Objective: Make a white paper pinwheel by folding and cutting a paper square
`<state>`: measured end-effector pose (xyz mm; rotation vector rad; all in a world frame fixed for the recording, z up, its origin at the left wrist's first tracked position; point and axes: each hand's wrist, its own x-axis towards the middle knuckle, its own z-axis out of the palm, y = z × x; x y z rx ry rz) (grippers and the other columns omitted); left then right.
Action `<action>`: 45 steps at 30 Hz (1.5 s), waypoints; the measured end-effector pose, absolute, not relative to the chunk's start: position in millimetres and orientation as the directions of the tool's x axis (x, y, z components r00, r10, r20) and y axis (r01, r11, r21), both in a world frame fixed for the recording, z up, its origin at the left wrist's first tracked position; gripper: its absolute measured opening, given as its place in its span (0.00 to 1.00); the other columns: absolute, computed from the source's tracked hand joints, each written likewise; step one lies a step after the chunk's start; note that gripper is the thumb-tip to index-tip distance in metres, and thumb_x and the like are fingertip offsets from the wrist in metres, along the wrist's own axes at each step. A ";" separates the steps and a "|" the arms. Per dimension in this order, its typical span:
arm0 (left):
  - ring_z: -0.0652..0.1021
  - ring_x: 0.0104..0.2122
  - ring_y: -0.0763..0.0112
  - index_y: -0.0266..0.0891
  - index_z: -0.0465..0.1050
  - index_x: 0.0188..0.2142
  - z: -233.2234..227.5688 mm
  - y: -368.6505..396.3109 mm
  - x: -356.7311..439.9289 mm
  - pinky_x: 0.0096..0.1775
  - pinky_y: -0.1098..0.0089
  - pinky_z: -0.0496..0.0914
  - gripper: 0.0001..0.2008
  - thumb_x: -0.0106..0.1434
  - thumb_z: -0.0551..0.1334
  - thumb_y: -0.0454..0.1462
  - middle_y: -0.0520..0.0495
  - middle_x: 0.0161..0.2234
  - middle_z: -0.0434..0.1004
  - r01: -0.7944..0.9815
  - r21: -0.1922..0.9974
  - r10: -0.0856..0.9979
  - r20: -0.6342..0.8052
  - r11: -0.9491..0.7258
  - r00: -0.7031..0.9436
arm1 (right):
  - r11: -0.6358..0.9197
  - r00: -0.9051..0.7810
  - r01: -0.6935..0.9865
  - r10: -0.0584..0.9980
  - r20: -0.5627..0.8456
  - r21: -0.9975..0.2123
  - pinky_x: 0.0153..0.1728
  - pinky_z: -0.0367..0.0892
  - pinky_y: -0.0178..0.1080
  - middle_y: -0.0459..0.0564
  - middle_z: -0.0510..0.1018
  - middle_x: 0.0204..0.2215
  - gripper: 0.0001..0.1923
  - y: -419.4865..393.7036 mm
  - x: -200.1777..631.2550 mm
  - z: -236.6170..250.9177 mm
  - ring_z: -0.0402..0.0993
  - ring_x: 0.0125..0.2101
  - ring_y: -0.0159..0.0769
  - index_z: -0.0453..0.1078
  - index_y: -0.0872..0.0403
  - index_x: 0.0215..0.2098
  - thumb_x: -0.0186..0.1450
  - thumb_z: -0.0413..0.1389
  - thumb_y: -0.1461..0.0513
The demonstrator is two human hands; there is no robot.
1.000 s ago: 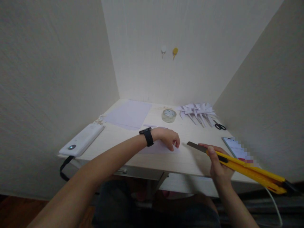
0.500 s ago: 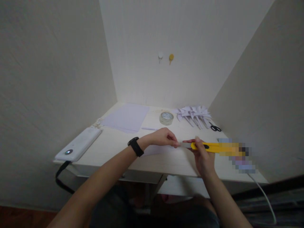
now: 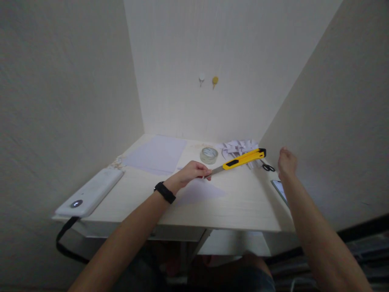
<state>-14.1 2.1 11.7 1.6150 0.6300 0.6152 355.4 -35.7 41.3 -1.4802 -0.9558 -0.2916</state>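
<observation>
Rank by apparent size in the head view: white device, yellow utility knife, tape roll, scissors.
1. white device, though it lies nearest the camera
2. yellow utility knife
3. tape roll
4. scissors, partly hidden, so unsure against the tape

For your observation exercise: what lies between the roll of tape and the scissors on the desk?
In the head view, the folded paper shapes lie between the tape roll and the scissors, with the yellow utility knife held across them.
</observation>
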 end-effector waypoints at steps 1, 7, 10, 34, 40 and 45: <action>0.69 0.26 0.75 0.34 0.78 0.26 11.1 2.5 -13.8 0.31 0.72 0.60 0.14 0.55 0.67 0.45 0.48 0.26 0.77 0.058 0.990 0.701 0.047 -0.125 0.711 | 0.097 0.650 0.708 0.296 0.700 -0.699 0.52 0.64 0.58 0.66 0.79 0.43 0.36 -38.9 347.4 42.2 0.74 0.48 0.54 0.75 0.63 0.46 0.67 0.42 0.42; 0.71 0.28 0.73 0.33 0.79 0.26 4.6 6.4 -12.5 0.35 0.71 0.62 0.17 0.54 0.68 0.47 0.46 0.25 0.78 0.131 0.972 0.677 0.036 -0.194 0.735 | 0.414 -0.137 0.903 0.525 0.840 -0.111 0.61 0.58 0.56 0.56 0.75 0.55 0.26 -82.1 272.7 52.8 0.62 0.63 0.51 0.70 0.53 0.56 0.65 0.55 0.48; 0.72 0.28 0.72 0.33 0.79 0.26 2.9 6.5 -14.9 0.36 0.70 0.63 0.18 0.52 0.69 0.49 0.46 0.25 0.78 0.112 0.974 0.632 0.038 -0.196 0.774 | 0.556 -0.473 0.831 0.690 0.548 0.016 0.59 0.62 0.55 0.55 0.80 0.50 0.19 -94.1 247.8 47.2 0.71 0.56 0.51 0.75 0.51 0.51 0.64 0.59 0.53; 0.76 0.49 0.55 0.36 0.78 0.45 -16.4 -12.0 -1.1 0.51 0.59 0.67 0.21 0.63 0.63 0.51 0.40 0.45 0.80 0.448 0.166 0.478 0.336 -0.878 0.812 | -0.268 0.267 0.963 0.915 0.302 -0.040 0.37 0.64 0.41 0.63 0.75 0.38 0.23 -71.1 274.1 -32.0 0.75 0.37 0.47 0.77 0.60 0.45 0.69 0.49 0.51; 0.76 0.48 0.56 0.39 0.78 0.42 -22.5 -13.1 -0.4 0.48 0.60 0.68 0.20 0.62 0.63 0.52 0.42 0.44 0.79 0.492 0.107 0.499 0.317 -0.864 0.806 | -0.225 0.206 0.974 0.924 0.321 0.022 0.39 0.64 0.42 0.65 0.76 0.34 0.24 -71.5 277.5 -40.8 0.75 0.35 0.47 0.79 0.62 0.42 0.71 0.47 0.54; 0.76 0.46 0.55 0.39 0.77 0.45 -15.3 -17.0 -3.7 0.47 0.58 0.68 0.22 0.68 0.55 0.53 0.41 0.44 0.79 0.625 0.070 0.603 0.364 -0.777 0.709 | -0.216 0.183 0.974 0.931 0.315 0.073 0.39 0.64 0.43 0.65 0.76 0.34 0.23 -72.3 275.0 -43.4 0.75 0.35 0.47 0.79 0.62 0.41 0.71 0.46 0.55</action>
